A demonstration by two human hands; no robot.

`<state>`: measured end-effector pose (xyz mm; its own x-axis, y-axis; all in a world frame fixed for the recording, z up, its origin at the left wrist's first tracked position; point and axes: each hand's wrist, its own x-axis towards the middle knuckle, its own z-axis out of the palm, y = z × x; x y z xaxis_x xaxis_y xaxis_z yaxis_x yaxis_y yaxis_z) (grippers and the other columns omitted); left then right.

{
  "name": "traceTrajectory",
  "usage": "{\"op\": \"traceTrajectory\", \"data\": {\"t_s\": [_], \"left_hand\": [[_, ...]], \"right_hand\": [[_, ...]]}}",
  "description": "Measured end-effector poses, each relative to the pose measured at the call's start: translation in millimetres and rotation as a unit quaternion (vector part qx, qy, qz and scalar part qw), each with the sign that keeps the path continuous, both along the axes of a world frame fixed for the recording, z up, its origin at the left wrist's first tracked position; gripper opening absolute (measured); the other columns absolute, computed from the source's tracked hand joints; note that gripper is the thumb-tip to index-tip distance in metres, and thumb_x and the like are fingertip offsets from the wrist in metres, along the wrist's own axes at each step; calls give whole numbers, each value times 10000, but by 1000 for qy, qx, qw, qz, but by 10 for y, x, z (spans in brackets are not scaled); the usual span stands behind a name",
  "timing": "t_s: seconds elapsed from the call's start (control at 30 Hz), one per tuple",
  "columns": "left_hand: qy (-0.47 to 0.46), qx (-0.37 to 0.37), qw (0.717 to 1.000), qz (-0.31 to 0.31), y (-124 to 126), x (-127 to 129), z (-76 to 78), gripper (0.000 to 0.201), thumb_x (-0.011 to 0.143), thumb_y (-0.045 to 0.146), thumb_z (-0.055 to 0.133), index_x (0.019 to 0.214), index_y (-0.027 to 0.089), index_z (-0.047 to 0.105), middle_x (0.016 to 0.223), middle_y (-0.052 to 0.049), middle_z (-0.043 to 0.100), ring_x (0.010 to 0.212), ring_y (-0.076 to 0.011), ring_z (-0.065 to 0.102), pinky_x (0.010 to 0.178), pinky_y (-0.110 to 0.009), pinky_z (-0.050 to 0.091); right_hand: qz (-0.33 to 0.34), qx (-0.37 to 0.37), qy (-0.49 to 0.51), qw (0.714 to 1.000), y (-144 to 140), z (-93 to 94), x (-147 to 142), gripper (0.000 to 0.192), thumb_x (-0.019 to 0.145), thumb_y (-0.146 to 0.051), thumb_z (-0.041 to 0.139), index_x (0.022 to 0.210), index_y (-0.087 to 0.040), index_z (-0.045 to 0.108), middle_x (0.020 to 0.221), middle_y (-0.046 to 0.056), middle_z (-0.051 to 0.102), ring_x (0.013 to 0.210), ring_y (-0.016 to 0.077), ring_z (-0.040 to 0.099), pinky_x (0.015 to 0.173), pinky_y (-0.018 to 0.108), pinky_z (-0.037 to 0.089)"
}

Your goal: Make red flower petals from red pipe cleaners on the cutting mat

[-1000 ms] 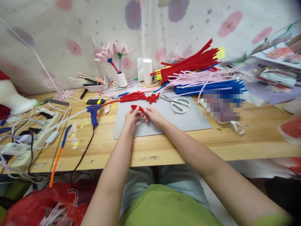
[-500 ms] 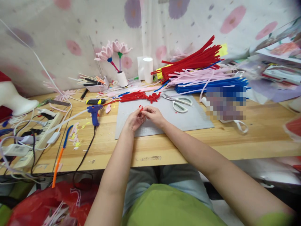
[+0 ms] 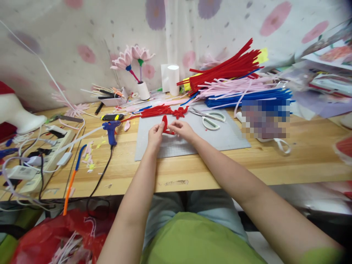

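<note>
A bent red pipe cleaner (image 3: 165,124) is between my hands, low over the grey cutting mat (image 3: 192,142). My left hand (image 3: 155,136) pinches it between thumb and fingers, and a folded loop of it stands up above the thumb. At its lower right end, the curled fingers of my right hand (image 3: 181,130) are closed on it; the fingertips are partly hidden. Behind my hands on the mat lie loose red pipe cleaners (image 3: 155,111) and a twisted red piece (image 3: 179,112). Scissors (image 3: 211,120) with pale handles rest to the right.
Bundles of red (image 3: 225,68), pink and blue pipe cleaners (image 3: 247,99) lie at the back right. On the left are a blue glue gun (image 3: 111,131), a yellow-black cutter (image 3: 112,117) and a power strip (image 3: 52,157) with cables. Pink flowers (image 3: 132,58) stand in a white holder.
The red pipe cleaner, mostly hidden in my fingers before, now shows as an upright loop with a lower strand. My hands have moved slightly apart.
</note>
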<state>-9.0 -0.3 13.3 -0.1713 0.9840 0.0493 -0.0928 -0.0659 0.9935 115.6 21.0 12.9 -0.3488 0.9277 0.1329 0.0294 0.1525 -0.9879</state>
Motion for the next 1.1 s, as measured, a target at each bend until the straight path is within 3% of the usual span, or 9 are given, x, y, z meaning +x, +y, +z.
{"op": "traceTrajectory", "data": {"t_s": [0.1, 0.2, 0.33, 0.53, 0.9, 1.1], "left_hand": [[108, 22, 993, -45, -31, -31, -24, 297, 687, 428, 589, 603, 144, 595, 560, 7, 585, 554, -88, 524, 599, -211, 397], [122, 38, 989, -74, -32, -15, -72, 210, 686, 360, 601, 679, 150, 615, 633, -8, 631, 603, -100, 564, 635, -217, 413], [91, 31, 995, -39, 2, -8, -132, 178, 652, 296, 635, 756, 152, 633, 705, -23, 655, 647, -110, 593, 663, -226, 424], [69, 4, 997, -16, 9, -4, -134, 128, 629, 248, 650, 706, 149, 625, 676, -17, 651, 618, -109, 592, 662, -235, 429], [51, 17, 999, 8, 27, 1, -194, 180, 635, 271, 633, 766, 152, 603, 747, -19, 638, 675, -101, 571, 686, -227, 431], [150, 40, 980, 125, 31, -91, -164, 184, 677, 349, 598, 705, 168, 621, 651, 6, 586, 656, -98, 530, 646, -204, 394]], "right_hand": [[-16, -18, 14, 1000, 48, 32, 82, 290, 687, -445, 558, 710, -157, 523, 584, -26, 526, 460, 59, 403, 421, 193, 294], [-31, -6, 8, 999, 72, 5, 81, 222, 653, -359, 594, 694, -155, 515, 543, -45, 497, 449, 51, 388, 425, 187, 287], [-69, 0, -20, 997, 86, -74, 51, 183, 653, -325, 576, 675, -157, 506, 535, -46, 494, 449, 55, 392, 427, 191, 288], [-69, -4, -38, 997, 115, -165, 64, 190, 669, -339, 570, 676, -160, 506, 503, -58, 457, 417, 50, 376, 394, 187, 282], [-77, -65, 71, 992, 66, -122, 6, 179, 659, -256, 596, 725, -177, 449, 552, -57, 488, 445, 57, 449, 403, 184, 395], [-98, -94, 82, 987, 67, -100, 19, 196, 661, -251, 598, 735, -179, 433, 548, -62, 488, 441, 51, 453, 416, 177, 399]]}}
